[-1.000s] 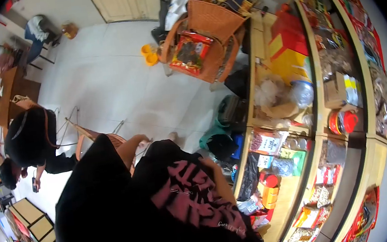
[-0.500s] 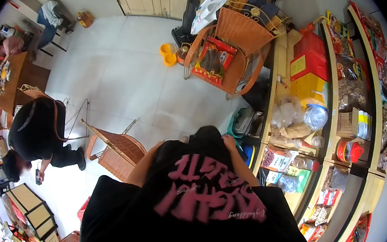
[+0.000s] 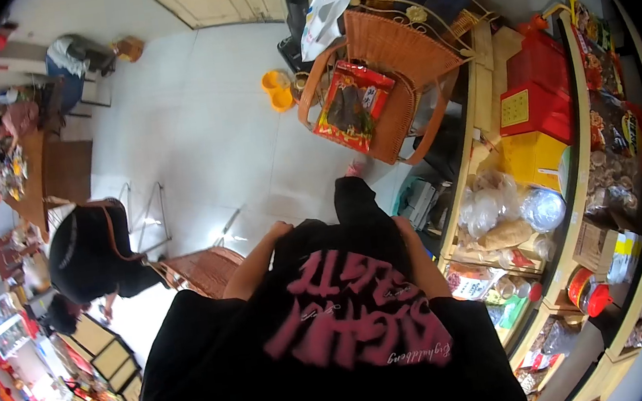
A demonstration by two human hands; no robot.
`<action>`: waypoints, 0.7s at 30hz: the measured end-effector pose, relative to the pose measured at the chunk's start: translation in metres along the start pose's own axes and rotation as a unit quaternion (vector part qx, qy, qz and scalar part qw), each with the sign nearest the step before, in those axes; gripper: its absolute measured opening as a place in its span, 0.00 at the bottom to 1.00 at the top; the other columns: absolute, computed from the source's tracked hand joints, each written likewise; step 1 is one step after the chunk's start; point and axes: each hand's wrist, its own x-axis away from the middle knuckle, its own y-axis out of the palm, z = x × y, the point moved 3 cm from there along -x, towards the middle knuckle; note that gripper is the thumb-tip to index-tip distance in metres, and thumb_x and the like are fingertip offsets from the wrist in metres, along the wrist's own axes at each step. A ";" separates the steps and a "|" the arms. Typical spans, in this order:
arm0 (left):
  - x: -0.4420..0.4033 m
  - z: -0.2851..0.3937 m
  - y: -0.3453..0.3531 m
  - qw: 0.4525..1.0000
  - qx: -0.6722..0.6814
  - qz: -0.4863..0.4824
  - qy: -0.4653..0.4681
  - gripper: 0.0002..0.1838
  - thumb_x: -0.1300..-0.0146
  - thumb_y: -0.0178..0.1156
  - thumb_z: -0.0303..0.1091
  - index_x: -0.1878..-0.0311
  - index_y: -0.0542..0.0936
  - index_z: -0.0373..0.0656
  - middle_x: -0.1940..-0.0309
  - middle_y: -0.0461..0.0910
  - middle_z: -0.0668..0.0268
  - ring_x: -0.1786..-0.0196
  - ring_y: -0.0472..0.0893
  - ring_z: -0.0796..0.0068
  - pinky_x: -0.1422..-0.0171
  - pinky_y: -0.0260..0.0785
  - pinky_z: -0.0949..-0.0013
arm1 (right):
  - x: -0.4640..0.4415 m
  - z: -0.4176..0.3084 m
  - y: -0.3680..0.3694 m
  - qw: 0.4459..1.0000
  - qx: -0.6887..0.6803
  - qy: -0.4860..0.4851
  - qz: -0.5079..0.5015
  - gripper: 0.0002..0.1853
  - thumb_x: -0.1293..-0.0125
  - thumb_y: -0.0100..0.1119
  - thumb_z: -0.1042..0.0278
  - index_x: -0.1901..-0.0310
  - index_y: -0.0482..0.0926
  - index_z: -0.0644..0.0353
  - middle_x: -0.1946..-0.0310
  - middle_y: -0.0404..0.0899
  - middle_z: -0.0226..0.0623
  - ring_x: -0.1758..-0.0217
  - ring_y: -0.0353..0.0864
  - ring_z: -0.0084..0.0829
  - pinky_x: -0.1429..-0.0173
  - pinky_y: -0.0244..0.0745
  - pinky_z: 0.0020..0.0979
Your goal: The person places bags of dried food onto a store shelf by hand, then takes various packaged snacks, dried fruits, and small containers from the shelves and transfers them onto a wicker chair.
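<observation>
Beside the front of my black shirt, at about hip height, my left hand shows only in part. My right hand is mostly hidden at the shirt's other edge. The fingers of both hands cannot be made out, nor whether they hold anything. Nearest to my left arm is a wicker chair. Ahead stands another wicker armchair with a red food package lying on its seat. My foot pokes out beyond my black trouser leg.
Wooden shelves on the right hold bagged goods, a red and yellow box and jars. A person in black bends over at the left. An orange double bowl sits on the tiled floor; a white bag hangs near the armchair.
My view has shifted, and the armchair's seat and the shelves look closer. One leg now reaches forward with its foot showing. The bent person has shifted within the view at the left.
</observation>
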 end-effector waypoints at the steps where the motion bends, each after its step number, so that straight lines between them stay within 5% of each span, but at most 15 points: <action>1: 0.015 0.047 -0.041 1.000 0.018 0.004 0.012 0.19 0.44 0.48 0.43 0.63 0.81 0.39 0.59 0.78 0.45 0.54 0.78 0.49 0.49 0.70 0.56 | -0.027 0.004 -0.019 0.998 0.033 -0.055 -0.003 0.16 0.43 0.51 0.55 0.64 0.80 0.59 0.76 0.79 0.40 0.72 0.78 0.38 0.63 0.72 0.36; 4: 0.031 0.167 -0.152 1.000 -0.017 0.023 0.001 0.19 0.43 0.46 0.41 0.63 0.80 0.37 0.57 0.77 0.44 0.52 0.77 0.48 0.46 0.68 0.55 | -0.069 -0.030 -0.061 0.991 -0.105 0.083 -0.012 0.20 0.41 0.51 0.51 0.56 0.76 0.59 0.65 0.79 0.39 0.67 0.78 0.35 0.67 0.70 0.36; 5: 0.010 0.184 -0.173 0.997 -0.062 0.043 -0.017 0.19 0.41 0.45 0.41 0.63 0.80 0.36 0.58 0.77 0.44 0.53 0.76 0.48 0.46 0.68 0.55 | -0.090 -0.036 -0.073 0.983 -0.134 0.119 -0.048 0.21 0.41 0.52 0.51 0.53 0.74 0.59 0.63 0.78 0.40 0.65 0.78 0.36 0.64 0.70 0.39; 7: -0.079 0.174 -0.180 0.991 0.058 0.115 -0.040 0.21 0.42 0.46 0.44 0.56 0.77 0.38 0.57 0.77 0.47 0.49 0.75 0.48 0.46 0.67 0.54 | -0.134 -0.052 -0.097 0.960 -0.198 0.170 -0.104 0.24 0.42 0.54 0.51 0.48 0.69 0.57 0.59 0.77 0.42 0.61 0.78 0.38 0.56 0.69 0.45; 9: -0.132 0.198 -0.217 0.994 0.082 0.047 0.055 0.20 0.43 0.50 0.45 0.58 0.77 0.38 0.67 0.80 0.57 0.65 0.79 0.64 0.57 0.70 0.64 | -0.184 -0.060 -0.105 0.956 -0.182 0.186 -0.136 0.25 0.43 0.55 0.50 0.49 0.69 0.57 0.59 0.77 0.41 0.60 0.78 0.37 0.56 0.69 0.43; 10: -0.163 0.204 -0.229 0.969 0.238 0.059 -0.023 0.18 0.43 0.53 0.44 0.58 0.77 0.38 0.70 0.79 0.64 0.71 0.77 0.72 0.61 0.70 0.69 | -0.200 -0.086 -0.117 0.967 -0.123 0.176 -0.137 0.24 0.43 0.55 0.49 0.51 0.71 0.57 0.60 0.77 0.41 0.61 0.79 0.35 0.61 0.70 0.42; 11: -0.200 0.201 -0.231 0.968 0.218 0.090 0.079 0.17 0.43 0.53 0.42 0.58 0.77 0.38 0.70 0.79 0.66 0.70 0.76 0.73 0.62 0.70 0.70 | -0.228 -0.085 -0.114 0.980 -0.098 0.137 -0.109 0.16 0.45 0.55 0.53 0.67 0.74 0.60 0.74 0.75 0.35 0.74 0.77 0.29 0.72 0.68 0.33; 12: -0.234 0.204 -0.241 0.967 0.174 0.147 0.117 0.17 0.43 0.54 0.41 0.57 0.76 0.38 0.66 0.80 0.63 0.65 0.78 0.71 0.57 0.70 0.69 | -0.252 -0.106 -0.121 0.987 -0.107 0.048 -0.108 0.15 0.47 0.55 0.56 0.72 0.74 0.62 0.80 0.73 0.33 0.78 0.73 0.28 0.75 0.65 0.30; 13: -0.241 0.236 -0.273 0.954 0.246 0.170 0.013 0.19 0.43 0.56 0.42 0.54 0.75 0.36 0.61 0.80 0.59 0.56 0.78 0.67 0.51 0.69 0.67 | -0.301 -0.095 -0.111 0.993 -0.068 -0.049 -0.083 0.14 0.48 0.54 0.59 0.74 0.73 0.64 0.80 0.73 0.34 0.79 0.71 0.28 0.75 0.65 0.30; 14: -0.273 0.229 -0.276 0.954 0.250 0.165 0.004 0.24 0.44 0.58 0.43 0.49 0.72 0.36 0.56 0.79 0.54 0.50 0.77 0.62 0.46 0.67 0.65 | -0.312 -0.120 -0.117 0.992 -0.095 -0.046 -0.068 0.15 0.47 0.57 0.58 0.70 0.74 0.65 0.77 0.76 0.35 0.77 0.74 0.29 0.73 0.66 0.32; 15: -0.308 0.222 -0.277 0.953 0.222 0.204 -0.015 0.30 0.49 0.61 0.42 0.45 0.66 0.37 0.56 0.77 0.46 0.50 0.75 0.46 0.46 0.67 0.57 | -0.337 -0.120 -0.106 0.982 -0.174 -0.067 0.024 0.17 0.48 0.60 0.59 0.64 0.75 0.66 0.73 0.78 0.38 0.70 0.78 0.29 0.67 0.70 0.32; 17: -0.354 0.219 -0.290 0.962 0.145 0.230 -0.038 0.34 0.51 0.62 0.38 0.45 0.62 0.29 0.55 0.73 0.38 0.49 0.73 0.42 0.45 0.66 0.53 | -0.362 -0.138 -0.101 0.933 -0.336 -0.028 0.127 0.22 0.50 0.65 0.60 0.57 0.74 0.66 0.67 0.80 0.41 0.60 0.79 0.32 0.59 0.72 0.32; 20: -0.411 0.192 -0.282 0.958 0.109 0.209 -0.162 0.36 0.53 0.62 0.42 0.45 0.60 0.29 0.54 0.73 0.38 0.49 0.74 0.43 0.44 0.66 0.54 | -0.426 -0.107 -0.067 0.924 -0.321 -0.075 0.193 0.24 0.53 0.67 0.61 0.55 0.74 0.65 0.63 0.80 0.42 0.55 0.79 0.35 0.55 0.72 0.33; 21: -0.426 0.186 -0.280 0.959 0.132 0.156 -0.195 0.40 0.52 0.63 0.46 0.40 0.60 0.33 0.49 0.71 0.39 0.44 0.72 0.46 0.42 0.65 0.56 | -0.435 -0.097 -0.057 0.917 -0.357 0.003 0.179 0.26 0.56 0.69 0.59 0.56 0.75 0.66 0.61 0.80 0.43 0.56 0.79 0.38 0.54 0.72 0.34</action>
